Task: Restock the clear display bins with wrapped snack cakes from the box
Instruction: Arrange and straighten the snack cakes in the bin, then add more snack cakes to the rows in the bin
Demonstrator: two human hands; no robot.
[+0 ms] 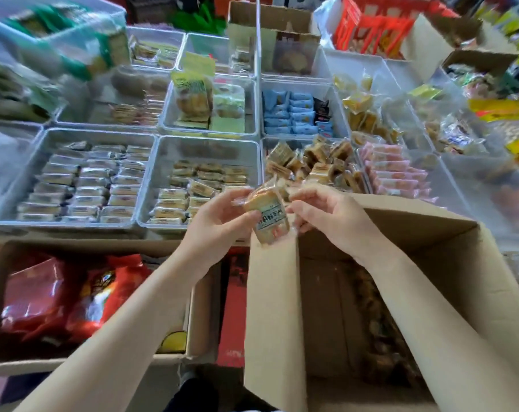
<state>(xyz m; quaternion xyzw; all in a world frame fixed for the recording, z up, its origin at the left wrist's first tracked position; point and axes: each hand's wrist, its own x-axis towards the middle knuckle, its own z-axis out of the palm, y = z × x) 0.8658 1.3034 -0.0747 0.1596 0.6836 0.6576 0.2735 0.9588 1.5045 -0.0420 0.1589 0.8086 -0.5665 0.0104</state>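
A wrapped snack cake point(269, 214), tan with a printed label, is held between both hands above the front edge of the display. My left hand point(222, 217) grips its left side. My right hand point(326, 214) pinches the wrapper at its upper right. Below them stands the open cardboard box point(274, 307), with more wrapped cakes point(383, 331) along its right inner side. Just behind the hands, a clear bin point(349, 154) holds a loose heap of similar tan cakes point(311, 162). To its left, another clear bin point(151, 185) is partly filled with flat wrapped cakes.
Several other clear bins of snacks fill the table, among them blue packs point(291, 114) and pink packs point(395, 173). A second cardboard box point(20, 292) with red bags point(74, 295) stands at lower left. More boxes and packages crowd the back and right.
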